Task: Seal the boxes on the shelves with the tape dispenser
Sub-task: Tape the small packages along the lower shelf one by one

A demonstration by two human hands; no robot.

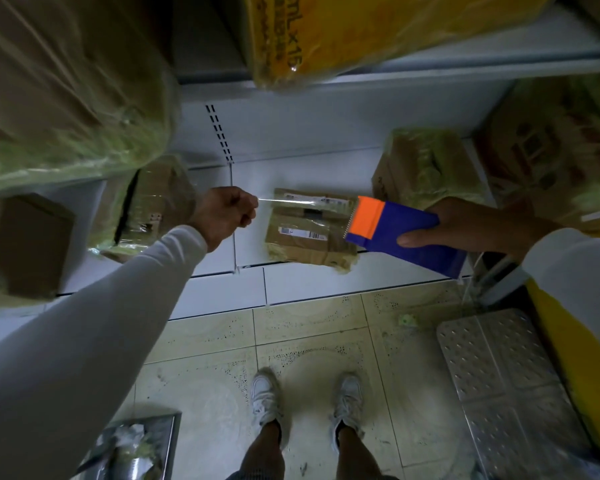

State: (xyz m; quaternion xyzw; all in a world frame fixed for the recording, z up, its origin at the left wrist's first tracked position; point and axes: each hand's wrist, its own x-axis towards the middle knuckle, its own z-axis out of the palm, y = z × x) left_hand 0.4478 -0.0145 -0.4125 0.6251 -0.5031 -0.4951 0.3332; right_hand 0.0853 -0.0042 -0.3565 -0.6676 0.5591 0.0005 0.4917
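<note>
In the middle of the frame the left hand point(227, 214) is closed into a fist, and its fingers pinch the free end of a clear strip of tape point(288, 201). The strip runs to the right, stretched in the air, up to the orange toothed head of the blue and orange tape dispenser point(394, 228). The right hand point(465, 225), at the middle right of the frame, grips the blue body of the dispenser, with the thumb lying flat on its near side.

Behind the stretched strip, on the white metal shelf point(291, 282), lies a small flat brown cardboard box with white labels point(309, 230). It already carries some shiny clear tape and looks crumpled at its lower corners. The strip seems to hang in front of this box and not yet to be pressed on it, so I judge that this box is in work now and its seal is not finished.

Other boxes are around: a brown box under greenish film point(426, 164) at the right, a large film-wrapped box point(66, 81) at the upper left, and a yellow printed carton point(343, 32) at the top. Whether these still need tape I cannot tell; several appear already wrapped. The tape must still be laid down, smoothed and cut.
</note>
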